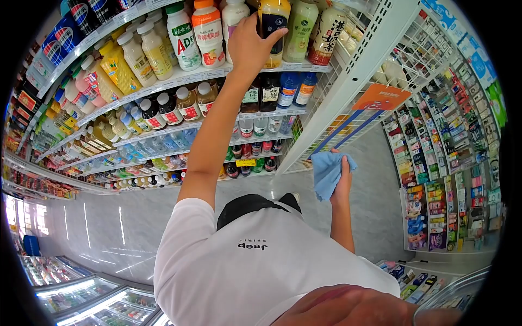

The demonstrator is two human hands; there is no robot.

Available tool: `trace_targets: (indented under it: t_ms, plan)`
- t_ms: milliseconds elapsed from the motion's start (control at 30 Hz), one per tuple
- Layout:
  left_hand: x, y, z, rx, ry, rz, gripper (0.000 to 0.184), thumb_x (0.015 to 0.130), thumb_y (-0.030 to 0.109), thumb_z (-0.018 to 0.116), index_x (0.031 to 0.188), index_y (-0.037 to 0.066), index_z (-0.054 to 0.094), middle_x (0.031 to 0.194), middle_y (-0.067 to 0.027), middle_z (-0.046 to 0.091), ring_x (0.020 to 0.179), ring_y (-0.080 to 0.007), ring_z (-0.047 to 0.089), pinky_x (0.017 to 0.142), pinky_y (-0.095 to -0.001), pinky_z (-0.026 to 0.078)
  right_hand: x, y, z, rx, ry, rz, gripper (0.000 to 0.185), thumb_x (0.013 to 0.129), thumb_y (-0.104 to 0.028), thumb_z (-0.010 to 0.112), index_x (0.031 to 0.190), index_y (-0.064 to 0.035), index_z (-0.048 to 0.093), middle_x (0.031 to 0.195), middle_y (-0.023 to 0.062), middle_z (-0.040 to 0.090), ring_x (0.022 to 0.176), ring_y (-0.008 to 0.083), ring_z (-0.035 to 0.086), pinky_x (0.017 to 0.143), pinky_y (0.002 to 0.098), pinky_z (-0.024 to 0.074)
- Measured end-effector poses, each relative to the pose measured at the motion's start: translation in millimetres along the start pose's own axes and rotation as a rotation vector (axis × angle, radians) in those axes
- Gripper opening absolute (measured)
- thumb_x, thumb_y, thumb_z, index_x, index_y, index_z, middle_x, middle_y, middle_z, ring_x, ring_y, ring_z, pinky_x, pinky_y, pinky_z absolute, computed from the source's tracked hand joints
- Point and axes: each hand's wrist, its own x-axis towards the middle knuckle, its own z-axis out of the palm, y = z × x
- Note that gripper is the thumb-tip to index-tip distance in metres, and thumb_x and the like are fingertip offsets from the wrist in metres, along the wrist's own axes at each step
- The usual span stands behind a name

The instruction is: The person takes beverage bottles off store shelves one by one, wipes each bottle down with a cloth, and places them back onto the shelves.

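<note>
My left hand [253, 41] reaches up to the top visible drink shelf. Its thumb lies across the front of a yellow bottle with a dark label [273, 27], and its fingers go round that bottle's left side, partly hidden. Beside it on the left is a white bottle [235, 13], half covered by my hand; to the right stands a pale green bottle [300, 32]. Low on the right, my right hand [342, 182] is closed on a light blue cloth [328, 171], which hangs loosely in folds, apart from the shelves.
Packed drink shelves [179, 127] curve away to the left. A white perforated shelf end [356, 70] with wire mesh and an orange sign [382, 96] rises at right. Shelves of small packaged goods [429, 163] are farther right. Lit glass-topped freezers [98, 299] stand lower left on grey floor.
</note>
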Motion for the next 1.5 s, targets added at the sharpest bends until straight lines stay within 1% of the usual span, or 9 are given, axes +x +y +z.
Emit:
trace_targets:
  t_ms: [100, 700, 800, 1000, 1100, 1200, 1300, 1400, 1500]
  plan:
    - [-0.2, 0.1, -1.0, 0.001, 0.013, 0.036, 0.071, 0.075, 0.056, 0.081, 0.12, 0.004, 0.065, 0.104, -0.0128, 0.068, 0.094, -0.0314, 0.067, 0.078, -0.0417, 0.054, 0.0, -0.8, -1.0, -0.001, -0.012, 0.007, 0.049, 0.105, -0.041, 0.048, 0.132, -0.0008, 0.057, 0.116, 0.0122, 0.067, 0.107, 0.0224, 0.066, 0.098, 0.0363, 0.0503]
    - [-11.1, 8.8, 15.0, -0.037, 0.129, 0.017, 0.077, 0.083, 0.03, 0.08, 0.142, -0.001, 0.043, 0.124, -0.0235, 0.062, 0.106, -0.0417, 0.065, 0.082, -0.0463, 0.056, -4.3, 3.2, -1.5, 0.002, -0.027, 0.044, 0.046, 0.105, -0.039, 0.05, 0.131, -0.0019, 0.059, 0.114, 0.0103, 0.067, 0.105, 0.0219, 0.066, 0.096, 0.0361, 0.0511]
    - [-8.4, 12.6, 13.0, -0.002, 0.039, -0.058, 0.085, 0.088, 0.031, 0.075, 0.155, 0.005, 0.029, 0.142, -0.0277, 0.053, 0.113, -0.0474, 0.061, 0.092, -0.0501, 0.051, -4.3, 4.8, 0.5, 0.007, -0.012, 0.053, 0.046, 0.105, -0.039, 0.05, 0.131, -0.0022, 0.059, 0.113, 0.0101, 0.067, 0.105, 0.0217, 0.066, 0.095, 0.0362, 0.0511]
    - [-9.4, 25.6, 8.9, -0.04, -0.054, -0.183, 0.078, 0.089, 0.026, 0.073, 0.152, 0.004, 0.033, 0.134, -0.0278, 0.058, 0.111, -0.0475, 0.061, 0.089, -0.0511, 0.052, -1.6, 9.4, -2.2, 0.015, -0.022, 0.067, 0.046, 0.105, -0.038, 0.05, 0.129, -0.0008, 0.06, 0.115, 0.0105, 0.067, 0.106, 0.0213, 0.065, 0.096, 0.0358, 0.0502]
    - [-10.5, 25.4, 9.9, -0.06, -0.051, -0.201, 0.079, 0.087, 0.024, 0.076, 0.152, 0.007, 0.035, 0.136, -0.0245, 0.057, 0.108, -0.0467, 0.062, 0.086, -0.0498, 0.053, -2.8, 10.4, -2.3, 0.017, -0.031, 0.08, 0.046, 0.105, -0.038, 0.05, 0.129, 0.0004, 0.06, 0.117, 0.0111, 0.067, 0.107, 0.0215, 0.064, 0.097, 0.0356, 0.0493]
    - [-19.8, 14.2, 13.0, -0.04, 0.015, -0.04, 0.076, 0.084, 0.025, 0.079, 0.145, -0.001, 0.04, 0.125, -0.0243, 0.063, 0.108, -0.0428, 0.064, 0.084, -0.047, 0.056, -3.7, 11.7, -2.1, 0.018, -0.029, 0.083, 0.046, 0.105, -0.038, 0.05, 0.129, 0.0009, 0.06, 0.118, 0.0114, 0.066, 0.108, 0.0216, 0.064, 0.098, 0.0358, 0.0487]
    - [-30.6, 7.4, 11.7, 0.048, 0.136, 0.01, 0.057, 0.083, 0.033, 0.081, 0.129, 0.008, 0.06, 0.111, -0.0091, 0.069, 0.098, -0.0266, 0.069, 0.083, -0.0387, 0.055, -1.3, 14.0, -3.2, 0.003, -0.024, 0.073, 0.046, 0.105, -0.039, 0.05, 0.13, -0.0014, 0.059, 0.114, 0.0104, 0.067, 0.106, 0.0216, 0.065, 0.096, 0.0363, 0.0503]
    - [-40.7, 4.0, -7.4, 0.053, 0.135, 0.038, 0.057, 0.085, 0.023, 0.079, 0.135, 0.009, 0.055, 0.111, -0.0091, 0.067, 0.095, -0.0234, 0.069, 0.078, -0.0369, 0.056, 1.7, 18.8, -6.9, -0.008, -0.036, 0.073, 0.046, 0.105, -0.04, 0.05, 0.13, -0.0029, 0.06, 0.111, 0.01, 0.068, 0.104, 0.0215, 0.066, 0.095, 0.0364, 0.0513]
    - [-37.8, -5.1, -21.4, 0.087, 0.234, 0.041, 0.06, 0.081, 0.022, 0.082, 0.134, 0.01, 0.056, 0.105, -0.0076, 0.062, 0.081, -0.0206, 0.068, 0.068, -0.0335, 0.055, 1.5, 18.9, -4.4, -0.003, -0.042, 0.086, 0.045, 0.105, -0.039, 0.049, 0.129, -0.0032, 0.06, 0.11, 0.0102, 0.069, 0.103, 0.0217, 0.066, 0.094, 0.0361, 0.0515]
